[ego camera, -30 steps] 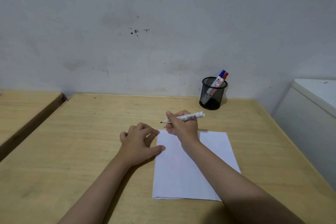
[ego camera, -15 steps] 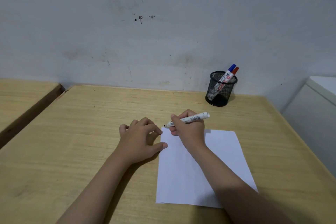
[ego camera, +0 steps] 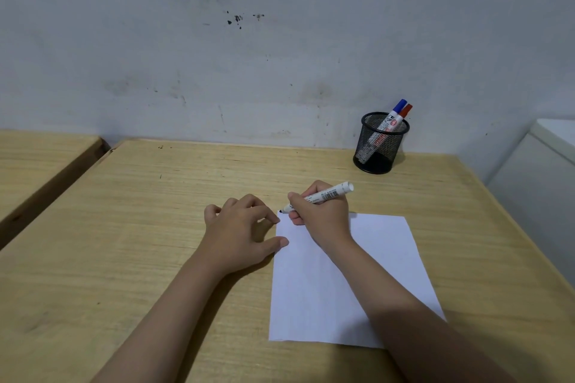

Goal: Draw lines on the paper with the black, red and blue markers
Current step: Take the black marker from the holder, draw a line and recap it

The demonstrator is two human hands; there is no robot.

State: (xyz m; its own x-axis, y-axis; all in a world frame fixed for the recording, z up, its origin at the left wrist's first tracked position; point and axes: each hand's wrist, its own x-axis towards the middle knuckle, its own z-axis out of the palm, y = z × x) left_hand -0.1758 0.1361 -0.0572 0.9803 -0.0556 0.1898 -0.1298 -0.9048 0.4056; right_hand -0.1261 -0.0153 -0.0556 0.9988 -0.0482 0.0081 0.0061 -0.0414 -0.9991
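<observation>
A white sheet of paper [ego camera: 336, 277] lies on the wooden table, bare of marks where it shows. My right hand [ego camera: 323, 214] grips an uncapped white marker with a black tip [ego camera: 326, 194], its tip at the paper's far left corner. My left hand [ego camera: 239, 233] rests on the table just left of the sheet, fingers curled, thumb touching the paper's left edge, holding nothing. The blue marker [ego camera: 395, 112] and the red marker [ego camera: 404, 113] stand capped in a black mesh pen cup [ego camera: 378, 149] at the back right.
The wooden table [ego camera: 155, 227] runs back to a grey-white wall. A second wooden table [ego camera: 37, 158] sits across a gap on the left. A white cabinet [ego camera: 547, 165] stands at the right.
My right hand has lowered the marker so its tip reaches the paper's far left corner. My left hand has stayed by the paper's left edge. The camera view shifted slightly.
</observation>
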